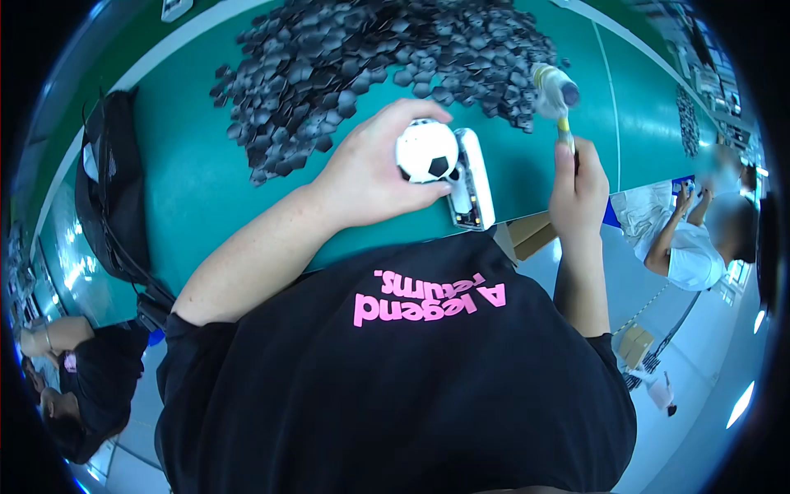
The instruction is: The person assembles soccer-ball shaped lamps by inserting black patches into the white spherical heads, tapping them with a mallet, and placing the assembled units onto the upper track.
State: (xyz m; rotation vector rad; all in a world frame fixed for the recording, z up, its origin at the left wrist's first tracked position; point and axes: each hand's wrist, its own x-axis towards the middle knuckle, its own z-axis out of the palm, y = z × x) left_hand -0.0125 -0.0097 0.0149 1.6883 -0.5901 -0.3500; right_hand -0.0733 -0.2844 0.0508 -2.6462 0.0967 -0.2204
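Observation:
My left hand (372, 165) curls around a small white soccer ball (421, 148) with black pentagon patches. Right beside the ball stands a white rectangular device (478, 183) with an open side showing small parts and lights; my left thumb lies close to it, and I cannot tell if they touch. My right hand (578, 185) grips the handle of a mallet (557, 90), its pale head raised, with a yellow band and a dark round end. Beyond both hands spreads a heap of black many-sided pieces (346, 70).
A green table (197, 148) runs under everything. At the left lies a black bag (115, 181). Cardboard boxes (528, 235) show below the table edge. Co-workers sit at the far left (90, 379) and at the right (699, 247), where a smaller dark heap (687, 119) lies.

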